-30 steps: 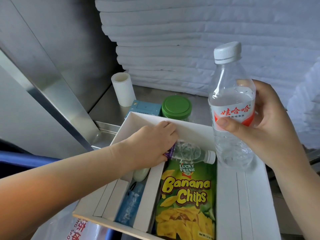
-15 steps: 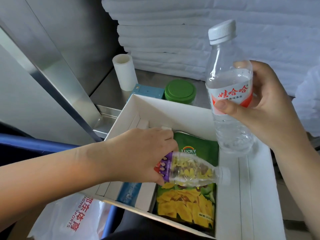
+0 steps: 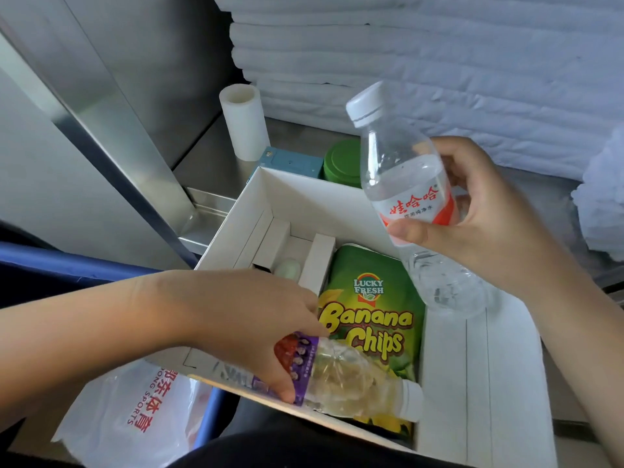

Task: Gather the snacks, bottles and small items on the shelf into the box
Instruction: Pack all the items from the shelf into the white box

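A white cardboard box (image 3: 304, 201) sits on the steel shelf, with white dividers inside. A green Banana Chips bag (image 3: 374, 298) lies flat in its middle section. My left hand (image 3: 256, 325) grips a small purple-labelled bottle (image 3: 344, 376) lying on its side over the bag's near end, cap pointing right. My right hand (image 3: 486, 211) holds a clear water bottle (image 3: 405, 184) with a red-and-white label, tilted left above the box's far right. A small pale object (image 3: 288, 268) lies in the left compartment.
Behind the box stand a white cylinder (image 3: 243, 125), a blue-green box (image 3: 292, 162) and a green-lidded jar (image 3: 341, 163). Stacked white padding (image 3: 439, 55) fills the back. A steel post (image 3: 111, 136) rises at left. A white printed plastic bag (image 3: 135, 413) lies below the box.
My left hand has dragged the small bottle from the box's far end toward the near edge. The water bottle in my right hand has tilted leftward and lowered a little.
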